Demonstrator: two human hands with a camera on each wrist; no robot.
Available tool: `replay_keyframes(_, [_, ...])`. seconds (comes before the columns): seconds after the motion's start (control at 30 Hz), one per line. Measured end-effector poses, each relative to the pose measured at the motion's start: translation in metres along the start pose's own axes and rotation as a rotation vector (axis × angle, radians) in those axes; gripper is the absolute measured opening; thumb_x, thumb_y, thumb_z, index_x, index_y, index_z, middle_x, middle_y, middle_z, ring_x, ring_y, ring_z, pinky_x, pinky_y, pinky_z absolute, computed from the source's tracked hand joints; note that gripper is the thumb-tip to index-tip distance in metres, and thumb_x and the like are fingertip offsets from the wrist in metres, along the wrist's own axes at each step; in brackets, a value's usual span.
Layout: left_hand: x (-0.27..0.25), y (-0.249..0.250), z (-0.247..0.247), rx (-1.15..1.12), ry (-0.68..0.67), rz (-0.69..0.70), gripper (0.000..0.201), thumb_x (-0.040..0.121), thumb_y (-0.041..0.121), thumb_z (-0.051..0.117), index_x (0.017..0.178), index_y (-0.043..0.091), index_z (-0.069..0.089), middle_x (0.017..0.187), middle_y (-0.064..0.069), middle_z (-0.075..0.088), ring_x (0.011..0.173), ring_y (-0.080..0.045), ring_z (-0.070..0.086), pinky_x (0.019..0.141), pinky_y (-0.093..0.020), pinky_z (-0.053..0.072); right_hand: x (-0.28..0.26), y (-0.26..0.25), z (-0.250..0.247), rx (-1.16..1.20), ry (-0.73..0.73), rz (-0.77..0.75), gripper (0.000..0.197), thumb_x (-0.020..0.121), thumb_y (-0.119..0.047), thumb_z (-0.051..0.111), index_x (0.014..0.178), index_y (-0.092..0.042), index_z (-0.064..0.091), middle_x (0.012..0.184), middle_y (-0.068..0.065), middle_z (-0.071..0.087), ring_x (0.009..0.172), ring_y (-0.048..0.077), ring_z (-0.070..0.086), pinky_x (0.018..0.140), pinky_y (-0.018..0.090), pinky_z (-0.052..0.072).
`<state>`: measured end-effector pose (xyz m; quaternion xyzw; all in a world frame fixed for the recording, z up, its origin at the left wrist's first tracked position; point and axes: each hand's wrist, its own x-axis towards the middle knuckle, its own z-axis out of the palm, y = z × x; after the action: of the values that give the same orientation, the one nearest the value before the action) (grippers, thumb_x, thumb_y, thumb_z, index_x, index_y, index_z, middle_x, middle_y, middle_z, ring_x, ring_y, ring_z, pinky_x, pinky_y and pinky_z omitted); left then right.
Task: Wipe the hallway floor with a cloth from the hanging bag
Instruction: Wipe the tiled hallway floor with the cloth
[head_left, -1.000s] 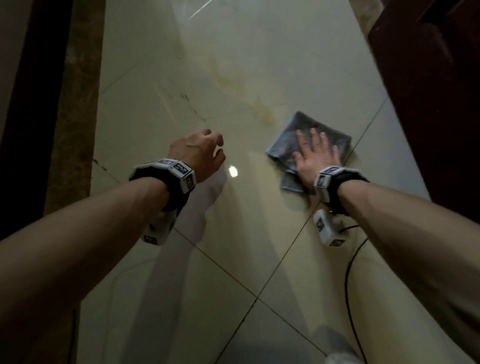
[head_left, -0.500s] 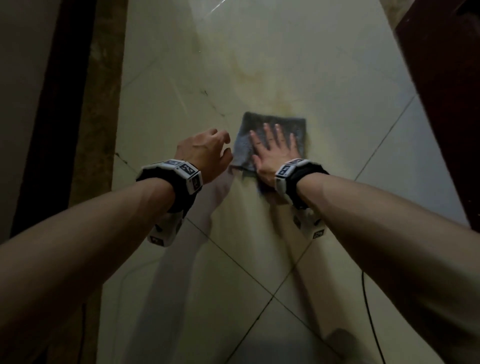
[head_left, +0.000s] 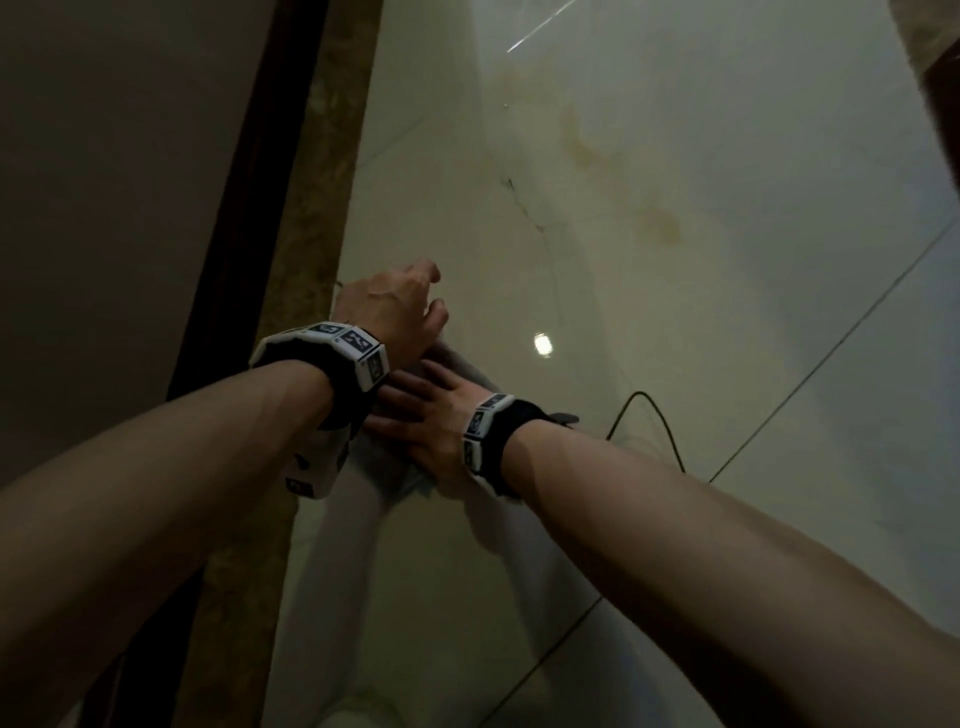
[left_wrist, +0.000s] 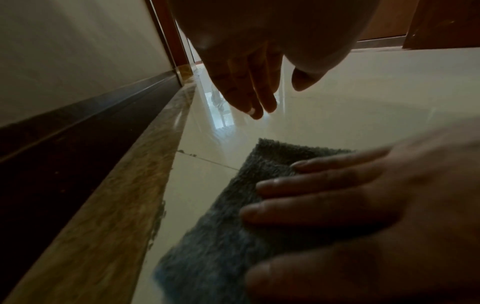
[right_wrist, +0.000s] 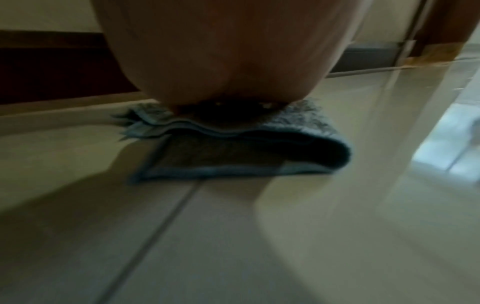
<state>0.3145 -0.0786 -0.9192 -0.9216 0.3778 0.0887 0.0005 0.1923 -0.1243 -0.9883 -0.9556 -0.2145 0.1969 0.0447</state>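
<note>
A folded grey-blue cloth (head_left: 470, 373) (left_wrist: 221, 236) (right_wrist: 246, 144) lies on the glossy cream floor tiles (head_left: 675, 312), close to the brown marble border. My right hand (head_left: 415, 410) (left_wrist: 311, 189) lies flat on the cloth, fingers straight and spread, its palm (right_wrist: 228, 61) pressing down. In the head view the fingers reach under my left wrist. My left hand (head_left: 415, 301) (left_wrist: 259, 98) hovers just above and beyond the cloth with its fingers hanging loosely, holding nothing.
A brown marble border strip (head_left: 311, 260) (left_wrist: 103, 205) and dark skirting (head_left: 228, 208) run along the left wall. A black cable (head_left: 654, 415) loops on the floor right of my right wrist. Yellowish stains (head_left: 660, 228) mark the tiles ahead. Dark wood (head_left: 945, 78) stands at top right.
My right hand has slid the cloth leftwards across the tiles, from near the door side to beside the marble border. It now lies under my left wrist, which kept hovering.
</note>
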Motion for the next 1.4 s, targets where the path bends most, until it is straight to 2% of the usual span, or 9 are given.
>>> replay_keyframes(0.17, [-0.012, -0.002, 0.003, 0.092, -0.112, 0.002, 0.036, 0.093, 0.044, 0.047, 0.122, 0.024, 0.052, 0.110, -0.006, 0.069, 0.096, -0.031, 0.065, 0.076, -0.036, 0.049, -0.023, 0.043, -0.004, 0.079, 0.014, 0.201, 0.063, 0.096, -0.046, 0.027, 0.154, -0.040, 0.006, 0.164, -0.003, -0.001, 0.150, 0.020, -0.002, 0.120, 0.048, 0.002])
replay_keyframes(0.43, [-0.004, 0.005, 0.001, 0.112, -0.189, 0.021, 0.039, 0.094, 0.048, 0.042, 0.122, 0.023, 0.053, 0.112, -0.003, 0.067, 0.098, -0.027, 0.062, 0.082, -0.037, 0.051, -0.111, 0.152, 0.009, 0.402, 0.096, 0.984, 0.063, 0.100, -0.050, 0.027, 0.155, -0.036, 0.000, 0.164, 0.000, -0.009, 0.150, 0.021, -0.007, 0.119, 0.045, 0.003])
replay_keyframes(0.6, [-0.002, 0.007, 0.006, 0.085, -0.167, 0.043, 0.039, 0.095, 0.050, 0.041, 0.121, 0.024, 0.054, 0.110, -0.001, 0.067, 0.096, -0.026, 0.062, 0.083, -0.040, 0.052, -0.101, 0.156, 0.008, 0.422, 0.100, 1.086, 0.063, 0.102, -0.046, 0.026, 0.155, -0.034, -0.005, 0.163, 0.003, -0.014, 0.149, 0.026, -0.014, 0.119, 0.051, -0.005])
replay_keyframes(0.83, [-0.024, -0.014, 0.007, 0.075, -0.086, 0.034, 0.041, 0.098, 0.053, 0.035, 0.112, 0.023, 0.058, 0.105, -0.007, 0.068, 0.092, -0.030, 0.064, 0.072, -0.035, 0.049, 0.007, 0.102, -0.021, 0.300, 0.035, 0.644, 0.064, 0.100, -0.052, 0.021, 0.154, -0.036, -0.008, 0.161, 0.003, -0.020, 0.147, 0.027, -0.021, 0.116, 0.052, -0.013])
replay_keyframes(0.97, [-0.045, -0.041, 0.008, 0.049, -0.116, -0.015, 0.039, 0.098, 0.053, 0.034, 0.108, 0.022, 0.055, 0.104, -0.008, 0.067, 0.092, -0.030, 0.064, 0.073, -0.036, 0.050, 0.055, 0.048, -0.028, 0.161, -0.054, 0.338, 0.083, 0.092, -0.058, 0.041, 0.154, -0.034, -0.008, 0.161, 0.002, -0.021, 0.146, 0.028, -0.024, 0.114, 0.053, -0.017])
replay_keyframes(1.03, [-0.054, -0.054, 0.008, 0.055, -0.138, -0.054, 0.040, 0.098, 0.054, 0.033, 0.107, 0.021, 0.055, 0.104, -0.008, 0.067, 0.092, -0.029, 0.064, 0.074, -0.037, 0.050, 0.065, 0.022, -0.030, 0.020, -0.089, 0.132, 0.083, 0.089, -0.057, 0.048, 0.155, -0.035, 0.002, 0.163, 0.000, -0.010, 0.148, 0.027, -0.018, 0.113, 0.052, -0.016])
replay_keyframes(1.13, [-0.066, -0.066, 0.008, 0.078, -0.173, -0.094, 0.040, 0.098, 0.054, 0.033, 0.105, 0.020, 0.054, 0.101, -0.009, 0.067, 0.088, -0.031, 0.064, 0.072, -0.037, 0.050, 0.064, 0.003, -0.030, -0.062, -0.075, -0.107, 0.060, 0.097, -0.052, 0.036, 0.153, -0.041, 0.017, 0.163, -0.005, 0.008, 0.150, 0.026, -0.001, 0.119, 0.054, -0.008])
replay_keyframes(1.27, [-0.069, -0.063, 0.011, 0.114, -0.212, -0.077, 0.039, 0.098, 0.053, 0.033, 0.107, 0.021, 0.052, 0.100, -0.011, 0.067, 0.087, -0.032, 0.064, 0.069, -0.036, 0.049, 0.045, 0.017, -0.026, -0.003, -0.015, -0.079, 0.057, 0.100, -0.053, 0.028, 0.154, -0.040, 0.014, 0.164, -0.006, 0.002, 0.150, 0.022, -0.006, 0.120, 0.049, -0.004])
replay_keyframes(1.4, [-0.054, -0.037, 0.009, 0.119, -0.181, -0.015, 0.032, 0.099, 0.046, 0.036, 0.107, 0.020, 0.052, 0.103, -0.011, 0.067, 0.090, -0.032, 0.064, 0.067, -0.033, 0.043, 0.011, 0.058, -0.018, 0.098, 0.055, 0.174, 0.059, 0.101, -0.054, 0.025, 0.155, -0.040, 0.006, 0.164, -0.004, -0.004, 0.150, 0.021, -0.005, 0.120, 0.045, -0.001])
